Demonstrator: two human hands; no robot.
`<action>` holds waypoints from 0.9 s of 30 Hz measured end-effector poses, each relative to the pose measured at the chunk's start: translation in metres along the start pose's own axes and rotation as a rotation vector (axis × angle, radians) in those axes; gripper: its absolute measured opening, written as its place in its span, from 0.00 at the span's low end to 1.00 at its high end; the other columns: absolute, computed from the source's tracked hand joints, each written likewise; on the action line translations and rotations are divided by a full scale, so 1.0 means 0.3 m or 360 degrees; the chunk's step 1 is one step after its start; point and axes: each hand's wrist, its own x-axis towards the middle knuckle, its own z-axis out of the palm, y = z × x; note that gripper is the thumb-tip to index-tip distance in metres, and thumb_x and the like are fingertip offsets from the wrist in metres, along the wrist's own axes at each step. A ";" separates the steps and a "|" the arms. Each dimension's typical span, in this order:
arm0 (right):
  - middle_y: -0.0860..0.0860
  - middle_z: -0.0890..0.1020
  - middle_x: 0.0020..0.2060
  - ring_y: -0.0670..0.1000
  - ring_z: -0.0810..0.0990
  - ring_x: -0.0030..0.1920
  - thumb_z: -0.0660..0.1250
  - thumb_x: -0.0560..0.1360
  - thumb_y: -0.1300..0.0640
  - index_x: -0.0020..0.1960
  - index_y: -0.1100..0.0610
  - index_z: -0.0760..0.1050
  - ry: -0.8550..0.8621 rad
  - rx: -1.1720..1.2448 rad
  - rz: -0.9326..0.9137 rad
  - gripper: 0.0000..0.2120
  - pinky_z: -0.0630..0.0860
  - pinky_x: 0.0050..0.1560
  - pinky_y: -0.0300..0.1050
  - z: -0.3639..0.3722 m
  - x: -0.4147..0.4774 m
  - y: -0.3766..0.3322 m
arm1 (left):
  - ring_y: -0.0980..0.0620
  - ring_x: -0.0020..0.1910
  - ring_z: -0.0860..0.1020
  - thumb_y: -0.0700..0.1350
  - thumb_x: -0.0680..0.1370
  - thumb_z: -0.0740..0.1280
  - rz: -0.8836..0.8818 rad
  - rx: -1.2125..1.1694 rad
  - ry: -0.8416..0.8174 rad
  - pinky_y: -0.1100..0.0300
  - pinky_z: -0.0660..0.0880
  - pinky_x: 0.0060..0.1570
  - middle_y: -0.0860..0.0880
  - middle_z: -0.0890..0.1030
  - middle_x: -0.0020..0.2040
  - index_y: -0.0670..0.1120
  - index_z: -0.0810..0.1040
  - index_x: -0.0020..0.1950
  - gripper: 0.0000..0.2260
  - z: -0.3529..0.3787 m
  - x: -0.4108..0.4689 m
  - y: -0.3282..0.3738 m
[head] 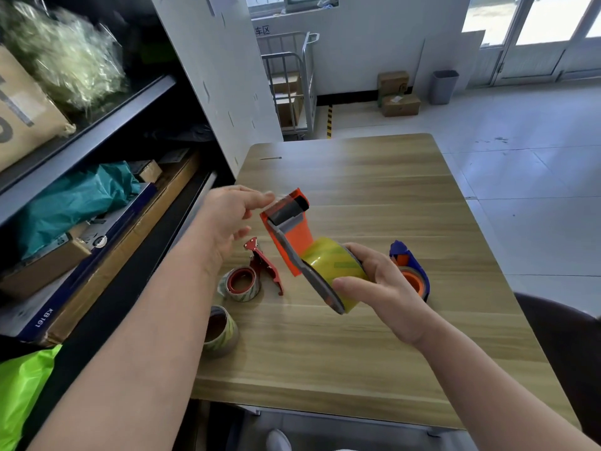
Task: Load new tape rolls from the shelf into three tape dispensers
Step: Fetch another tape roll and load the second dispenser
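Observation:
My right hand [380, 288] grips an orange and grey tape dispenser [287, 229] by the yellowish clear tape roll [335, 265] mounted in it, held above the wooden table [357, 177]. My left hand [227, 219] pinches the clear tape end at the dispenser's front, near the roller. A red dispenser [263, 263] lies on the table with a tape roll [240, 284] beside it. Another roll [221, 330] stands near the table's left edge. A blue dispenser [413, 268] with an orange core sits behind my right hand, partly hidden.
A dark metal shelf [97, 125] on the left holds cardboard boxes, a teal bag and plastic wrap. A dark chair back [559, 336] is at the right of the table. A wire cart and boxes stand by the far wall.

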 end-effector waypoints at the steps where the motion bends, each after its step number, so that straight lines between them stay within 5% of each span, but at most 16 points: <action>1: 0.48 0.83 0.39 0.47 0.82 0.39 0.69 0.69 0.58 0.57 0.60 0.77 0.0012 0.0065 0.0002 0.17 0.77 0.40 0.38 -0.001 0.002 0.003 | 0.48 0.50 0.74 0.43 0.71 0.72 -0.0088 -0.0103 -0.0094 0.48 0.72 0.55 0.49 0.80 0.43 0.48 0.83 0.40 0.01 0.004 0.003 -0.012; 4: 0.51 0.82 0.40 0.48 0.79 0.41 0.68 0.68 0.48 0.56 0.63 0.78 0.0098 0.0201 0.0041 0.23 0.75 0.44 0.38 -0.007 0.017 0.021 | 0.43 0.60 0.77 0.41 0.71 0.68 -0.0365 -0.0569 -0.0389 0.40 0.70 0.64 0.43 0.82 0.53 0.43 0.80 0.57 0.15 0.012 0.011 -0.046; 7: 0.53 0.84 0.39 0.49 0.81 0.38 0.68 0.72 0.48 0.49 0.61 0.82 0.0153 0.0336 0.0064 0.16 0.76 0.43 0.38 -0.002 0.028 0.025 | 0.41 0.64 0.73 0.40 0.66 0.69 -0.0536 -0.0989 -0.0528 0.39 0.66 0.65 0.41 0.75 0.66 0.43 0.73 0.68 0.29 0.021 0.032 -0.073; 9: 0.50 0.84 0.34 0.47 0.81 0.35 0.65 0.75 0.52 0.40 0.55 0.84 0.0227 0.0470 0.0083 0.12 0.77 0.40 0.37 0.001 0.026 0.026 | 0.44 0.63 0.73 0.41 0.70 0.65 -0.0584 -0.1133 -0.0481 0.40 0.65 0.66 0.43 0.76 0.66 0.42 0.76 0.64 0.22 0.034 0.032 -0.084; 11: 0.45 0.81 0.26 0.43 0.79 0.28 0.60 0.79 0.56 0.29 0.51 0.83 0.0324 0.0692 0.0106 0.23 0.75 0.34 0.34 -0.007 0.029 0.023 | 0.45 0.65 0.75 0.42 0.76 0.60 -0.0577 -0.1117 -0.0379 0.36 0.64 0.66 0.45 0.80 0.61 0.45 0.78 0.57 0.12 0.034 0.025 -0.111; 13: 0.44 0.77 0.22 0.42 0.75 0.24 0.58 0.80 0.55 0.25 0.50 0.80 0.0395 0.0829 0.0124 0.27 0.72 0.31 0.35 -0.031 0.038 0.013 | 0.44 0.67 0.74 0.42 0.77 0.59 -0.0442 -0.1075 -0.0537 0.32 0.64 0.66 0.44 0.79 0.64 0.43 0.77 0.62 0.15 0.018 0.013 -0.146; 17: 0.48 0.72 0.19 0.46 0.68 0.23 0.75 0.66 0.47 0.29 0.55 0.75 0.0194 0.1104 0.0301 0.15 0.64 0.32 0.40 -0.095 0.065 0.017 | 0.43 0.59 0.77 0.35 0.76 0.59 -0.0090 -0.0801 -0.1233 0.40 0.75 0.58 0.41 0.78 0.62 0.38 0.69 0.73 0.23 -0.001 -0.054 -0.148; 22: 0.47 0.71 0.20 0.45 0.68 0.23 0.77 0.66 0.43 0.36 0.58 0.76 -0.0256 0.1400 0.0416 0.19 0.56 0.33 0.42 -0.100 0.092 0.052 | 0.38 0.62 0.75 0.41 0.73 0.73 0.0080 -0.0253 -0.1423 0.35 0.67 0.67 0.40 0.78 0.62 0.41 0.76 0.66 0.22 0.021 -0.073 -0.148; 25: 0.49 0.77 0.26 0.47 0.74 0.28 0.73 0.69 0.42 0.40 0.58 0.80 -0.0288 0.1420 0.0467 0.19 0.67 0.36 0.41 -0.075 0.108 0.060 | 0.43 0.55 0.80 0.47 0.67 0.79 0.0092 -0.0332 -0.1377 0.41 0.73 0.62 0.42 0.82 0.56 0.43 0.81 0.60 0.23 0.034 -0.087 -0.166; 27: 0.54 0.84 0.40 0.53 0.82 0.39 0.65 0.75 0.41 0.51 0.59 0.80 -0.0153 0.1399 0.0585 0.21 0.78 0.45 0.46 -0.054 0.122 0.053 | 0.43 0.52 0.82 0.46 0.66 0.80 0.0087 -0.0435 -0.1349 0.46 0.78 0.57 0.40 0.82 0.55 0.42 0.81 0.59 0.23 0.035 -0.097 -0.171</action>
